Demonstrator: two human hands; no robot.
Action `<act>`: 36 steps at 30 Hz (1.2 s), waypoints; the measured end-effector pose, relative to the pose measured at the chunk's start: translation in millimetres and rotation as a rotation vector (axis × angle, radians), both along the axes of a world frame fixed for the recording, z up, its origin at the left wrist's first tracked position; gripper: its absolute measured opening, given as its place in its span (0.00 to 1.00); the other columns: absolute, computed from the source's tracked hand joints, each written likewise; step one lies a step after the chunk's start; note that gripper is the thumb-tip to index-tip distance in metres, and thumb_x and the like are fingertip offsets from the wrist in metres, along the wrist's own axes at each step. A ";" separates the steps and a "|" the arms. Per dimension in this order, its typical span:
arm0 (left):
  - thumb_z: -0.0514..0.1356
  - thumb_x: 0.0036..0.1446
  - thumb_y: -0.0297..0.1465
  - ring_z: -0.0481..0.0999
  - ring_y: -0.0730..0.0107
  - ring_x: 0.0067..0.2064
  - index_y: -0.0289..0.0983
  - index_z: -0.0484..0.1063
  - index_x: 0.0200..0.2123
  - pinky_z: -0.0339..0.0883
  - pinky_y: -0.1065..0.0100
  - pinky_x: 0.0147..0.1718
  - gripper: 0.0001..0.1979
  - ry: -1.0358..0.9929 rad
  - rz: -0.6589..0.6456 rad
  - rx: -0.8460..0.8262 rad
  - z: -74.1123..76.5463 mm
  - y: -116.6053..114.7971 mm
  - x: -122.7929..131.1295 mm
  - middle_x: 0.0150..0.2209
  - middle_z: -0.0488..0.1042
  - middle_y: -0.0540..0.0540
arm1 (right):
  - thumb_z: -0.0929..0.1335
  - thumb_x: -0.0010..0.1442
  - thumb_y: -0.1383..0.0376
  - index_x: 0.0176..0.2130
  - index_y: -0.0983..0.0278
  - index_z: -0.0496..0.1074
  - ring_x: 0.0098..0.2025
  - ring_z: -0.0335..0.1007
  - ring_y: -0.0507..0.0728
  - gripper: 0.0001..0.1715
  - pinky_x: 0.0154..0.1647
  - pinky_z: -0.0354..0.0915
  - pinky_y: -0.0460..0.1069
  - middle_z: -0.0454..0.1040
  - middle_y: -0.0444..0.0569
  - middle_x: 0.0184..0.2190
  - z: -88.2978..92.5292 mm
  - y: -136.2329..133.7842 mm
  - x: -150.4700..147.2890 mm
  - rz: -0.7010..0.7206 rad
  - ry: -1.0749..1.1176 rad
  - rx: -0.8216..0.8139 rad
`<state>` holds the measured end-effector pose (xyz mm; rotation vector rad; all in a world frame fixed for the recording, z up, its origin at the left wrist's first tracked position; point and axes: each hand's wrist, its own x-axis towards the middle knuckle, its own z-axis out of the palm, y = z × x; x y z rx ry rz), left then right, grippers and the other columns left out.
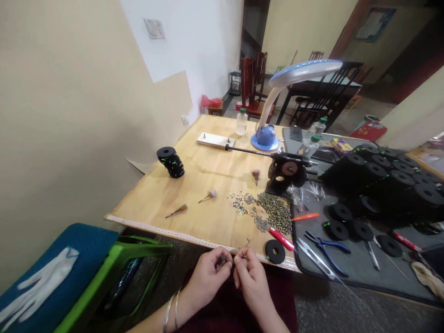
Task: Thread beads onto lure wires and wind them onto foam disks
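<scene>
Left, near: blue cushion point(86, 245) bearing a white glove point(41, 282); green stool point(118, 273) beside it. Left wall cream, with a white panel further back.

Desk point(194, 185), pale wood, tape-measure strip along the near edge. On it, left to right:
- black spool stack point(171, 162)
- orange-handled tool point(176, 211)
- white pegged board point(215, 139), far side
- plastic bottle point(241, 121)
- blue lamp point(267, 136)
- black hand-crank winder point(286, 173)
- heap of small beads point(274, 215)
- black disc point(275, 251)

Near edge, centre: left hand point(208, 273) and right hand point(251, 275), fingertips pinched together on a small dark piece point(222, 260), too small to identify.

Right: grey mat point(350, 270) with blue pliers point(328, 245) and rows of black spools point(388, 180).

Far room: wooden chairs point(255, 78), dark table point(322, 88).
</scene>
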<state>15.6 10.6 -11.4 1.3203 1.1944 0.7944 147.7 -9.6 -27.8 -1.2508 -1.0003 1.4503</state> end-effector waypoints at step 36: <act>0.60 0.53 0.41 0.61 0.77 0.21 0.34 0.73 0.35 0.55 0.74 0.20 0.15 -0.106 -0.001 -0.148 11.1 12.4 -12.3 0.26 0.71 0.51 | 0.66 0.58 0.47 0.30 0.63 0.64 0.17 0.58 0.50 0.22 0.19 0.55 0.43 0.65 0.39 0.15 7.7 9.1 20.3 -0.042 -0.079 0.038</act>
